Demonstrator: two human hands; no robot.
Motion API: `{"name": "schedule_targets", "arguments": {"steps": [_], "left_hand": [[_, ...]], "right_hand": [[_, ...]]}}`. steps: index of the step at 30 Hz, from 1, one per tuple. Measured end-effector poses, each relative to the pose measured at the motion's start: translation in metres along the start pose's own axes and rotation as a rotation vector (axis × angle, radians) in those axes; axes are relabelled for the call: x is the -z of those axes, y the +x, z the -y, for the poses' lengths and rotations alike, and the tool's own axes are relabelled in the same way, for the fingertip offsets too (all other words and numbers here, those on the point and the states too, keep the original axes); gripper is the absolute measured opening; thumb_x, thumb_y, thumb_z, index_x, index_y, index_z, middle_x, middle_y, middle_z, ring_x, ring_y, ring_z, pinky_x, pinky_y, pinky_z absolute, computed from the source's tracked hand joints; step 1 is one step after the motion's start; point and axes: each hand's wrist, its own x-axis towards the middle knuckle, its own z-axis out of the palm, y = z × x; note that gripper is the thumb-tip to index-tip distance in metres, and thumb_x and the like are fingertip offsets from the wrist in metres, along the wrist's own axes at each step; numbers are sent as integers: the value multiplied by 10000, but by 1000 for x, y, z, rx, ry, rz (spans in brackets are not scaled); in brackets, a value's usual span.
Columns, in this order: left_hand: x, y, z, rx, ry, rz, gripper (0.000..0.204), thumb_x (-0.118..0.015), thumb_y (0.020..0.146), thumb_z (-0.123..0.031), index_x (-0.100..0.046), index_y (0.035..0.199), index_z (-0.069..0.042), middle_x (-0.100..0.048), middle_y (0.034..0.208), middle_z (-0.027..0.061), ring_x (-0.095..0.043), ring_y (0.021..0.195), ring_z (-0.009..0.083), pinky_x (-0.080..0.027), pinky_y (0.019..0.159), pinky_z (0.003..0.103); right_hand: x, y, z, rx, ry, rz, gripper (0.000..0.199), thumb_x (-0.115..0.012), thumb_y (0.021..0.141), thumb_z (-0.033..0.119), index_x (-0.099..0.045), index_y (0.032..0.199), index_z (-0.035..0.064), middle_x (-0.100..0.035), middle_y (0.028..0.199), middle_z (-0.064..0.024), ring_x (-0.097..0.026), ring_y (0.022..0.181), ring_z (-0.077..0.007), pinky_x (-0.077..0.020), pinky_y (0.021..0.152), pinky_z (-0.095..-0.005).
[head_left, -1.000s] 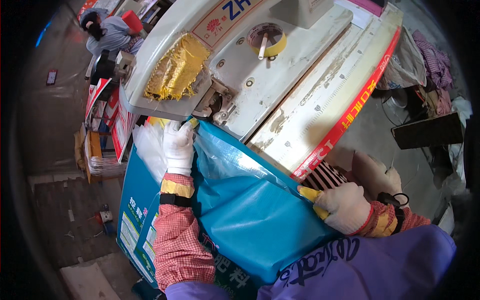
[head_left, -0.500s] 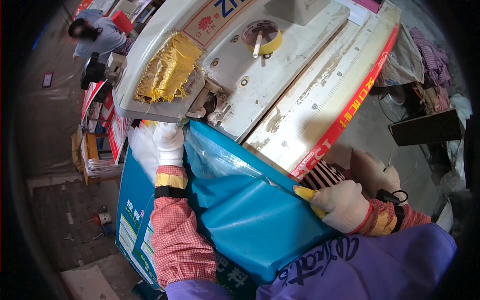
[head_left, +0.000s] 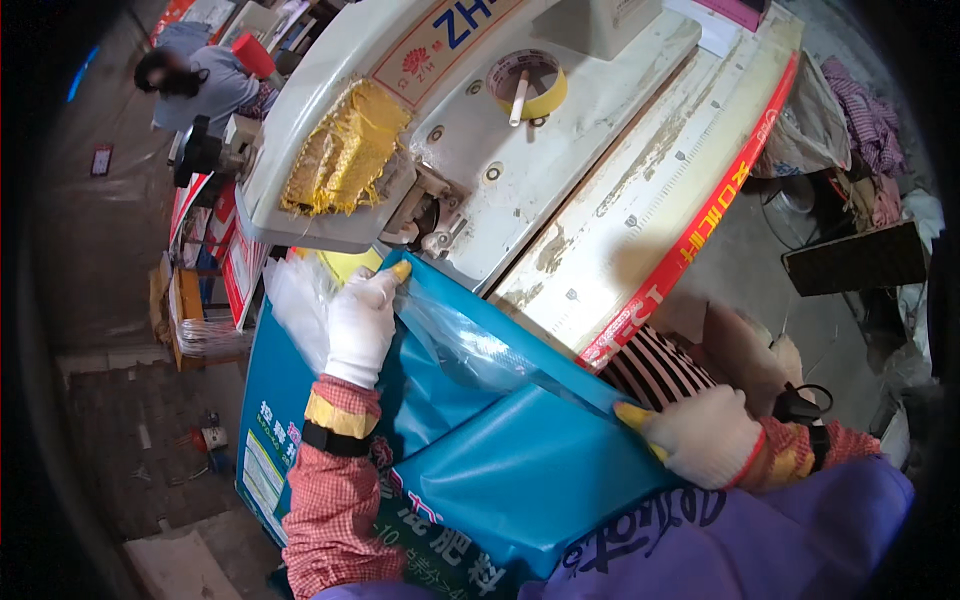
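A large blue plastic sack (head_left: 530, 450) with printed panels lies over the near edge of a pale sewing machine (head_left: 325, 235). Inside its mouth shows a clear plastic liner (head_left: 470, 345). My left hand (head_left: 360, 325), in a white glove with yellow fingertips, pinches the sack's top edge just before the presser foot (head_left: 440, 235). At the other end of that edge, my right hand (head_left: 700, 435), gloved alike, grips the sack between thumb and fingers. The edge runs taut between both hands along the machine bed. The fingers beneath the sack are hidden.
A yellow tape roll (head_left: 543, 85) with a cigarette across it sits on the machine bed. Yellow woven cloth (head_left: 355, 150) is stuck to the machine head. A ruler-marked table strip (head_left: 640, 210) edges the right. Another person (head_left: 210, 90) is at the far left.
My left hand has drawn back from under the machine head, and its yellow fingertip now shows on the sack's edge. My right hand has shifted slightly right and down.
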Motion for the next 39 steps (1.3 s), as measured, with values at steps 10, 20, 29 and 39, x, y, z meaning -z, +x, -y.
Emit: {"name": "schedule_targets", "arguments": {"steps": [10,20,29,39], "left_hand": [[9,115,104,-347,3,-694,240,-526,812,-138,-574,1019,-28,-644,891,135,-621,876,289,-474,740,393],[126,53,24,29,539,94,115,-572,741,-122,-640,816,-67,-614,751,172,-607,797,337,-487,708,415],[85,11,-194,-656,555,459,597,-731,607,-420,-523,1033,-57,-545,695,63,-567,708,257,-437,609,367],[174,24,-176,319,-97,994,368,-583,851,-350,-627,986,-10,-641,759,89,-597,644,178,-477,570,299]], "right_hand": [[-15,82,115,282,-117,-973,144,-662,687,221,-639,655,82,-596,637,-84,-617,615,-228,-488,582,-321],[106,80,192,984,-290,-610,227,-602,674,153,-692,854,48,-673,832,-116,-653,759,-265,-522,594,-388],[145,82,121,1100,-81,-845,272,-723,593,187,-643,842,109,-650,831,-138,-634,826,-294,-502,693,-377],[117,142,162,1136,-365,-860,172,-602,667,127,-632,836,118,-640,770,-128,-629,705,-312,-506,664,-378]]}}
